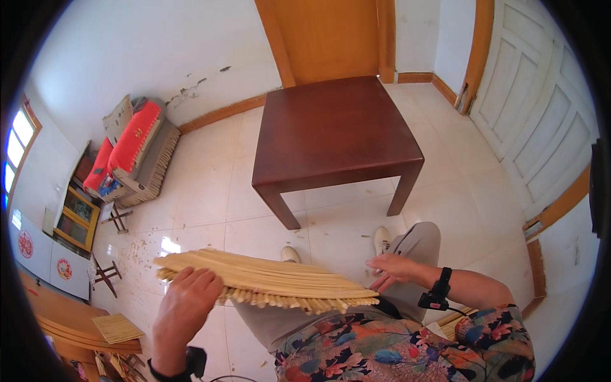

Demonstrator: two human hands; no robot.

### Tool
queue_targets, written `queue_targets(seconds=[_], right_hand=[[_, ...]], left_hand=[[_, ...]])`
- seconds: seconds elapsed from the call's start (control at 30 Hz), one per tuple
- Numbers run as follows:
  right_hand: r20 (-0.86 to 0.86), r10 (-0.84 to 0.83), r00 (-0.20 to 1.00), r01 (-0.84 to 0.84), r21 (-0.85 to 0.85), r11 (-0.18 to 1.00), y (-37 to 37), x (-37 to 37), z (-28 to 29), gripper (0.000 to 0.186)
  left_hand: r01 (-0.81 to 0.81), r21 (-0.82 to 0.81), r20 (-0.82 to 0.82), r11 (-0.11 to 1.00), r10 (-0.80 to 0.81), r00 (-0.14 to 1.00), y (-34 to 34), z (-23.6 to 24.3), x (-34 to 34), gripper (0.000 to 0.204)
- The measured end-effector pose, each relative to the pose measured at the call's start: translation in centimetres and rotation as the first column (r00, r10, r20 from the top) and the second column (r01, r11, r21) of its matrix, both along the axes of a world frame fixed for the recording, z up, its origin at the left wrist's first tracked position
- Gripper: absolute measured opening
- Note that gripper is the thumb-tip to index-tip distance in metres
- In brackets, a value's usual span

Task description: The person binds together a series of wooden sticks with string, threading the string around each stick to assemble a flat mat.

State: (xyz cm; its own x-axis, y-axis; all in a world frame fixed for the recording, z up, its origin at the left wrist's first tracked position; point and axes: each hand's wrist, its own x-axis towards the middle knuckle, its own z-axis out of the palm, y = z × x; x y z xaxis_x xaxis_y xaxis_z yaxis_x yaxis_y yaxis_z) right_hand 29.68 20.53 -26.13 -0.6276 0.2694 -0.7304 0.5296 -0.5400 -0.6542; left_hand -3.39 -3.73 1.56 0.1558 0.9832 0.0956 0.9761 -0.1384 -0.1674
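Observation:
A flat mat of pale straw stalks point(267, 277) lies across my lap, its stalks running left to right. My left hand point(186, 304) grips the mat's left end from the near side, fingers curled over its top. My right hand point(396, 269) hovers at the mat's right end over my knee, fingers spread and touching or almost touching the stalk tips. Both wrists carry black bands. I sit in grey trousers and a flowered top.
A dark brown square table point(337, 134) stands ahead on the white tiled floor. Stacked straw mats and red cushions point(137, 153) lean against the left wall. A small woven mat point(118, 328) rests on a wooden bench at the lower left. White doors stand at right.

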Motion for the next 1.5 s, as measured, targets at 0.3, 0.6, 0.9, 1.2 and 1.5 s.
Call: queue_targets(seconds=[0.3,0.6,0.9,1.2,1.5], right_hand=[[-0.577,-0.160,0.801,-0.091,-0.380,0.920,-2.0,-10.2,8.9,0.070],[-0.817,-0.262,0.514,0.338,-0.089,0.937,3.6,-9.9,16.3,0.051],[-0.733,-0.502,0.459,0.738,0.001,0.674,9.5,-2.1,9.4,0.043],[-0.635,-0.667,0.391,0.826,-0.077,0.558,12.4,1.4,2.3,0.044],[-0.425,-0.776,0.466,0.850,-0.030,0.526,12.8,1.7,-1.0,0.048]], left_hand=[[-0.174,0.339,-0.278,0.925,0.275,0.920,-9.2,6.3,3.9,0.017],[0.032,0.617,-0.262,0.786,0.167,0.951,-4.1,-2.0,-2.4,0.022],[-0.016,0.554,0.142,0.832,-0.075,0.987,12.6,-15.0,-3.9,0.035],[-0.601,-0.071,0.994,0.796,0.005,-0.111,15.6,-26.3,-2.9,0.024],[-0.221,-0.294,0.804,0.930,0.116,-0.583,19.7,-36.6,1.8,0.047]])
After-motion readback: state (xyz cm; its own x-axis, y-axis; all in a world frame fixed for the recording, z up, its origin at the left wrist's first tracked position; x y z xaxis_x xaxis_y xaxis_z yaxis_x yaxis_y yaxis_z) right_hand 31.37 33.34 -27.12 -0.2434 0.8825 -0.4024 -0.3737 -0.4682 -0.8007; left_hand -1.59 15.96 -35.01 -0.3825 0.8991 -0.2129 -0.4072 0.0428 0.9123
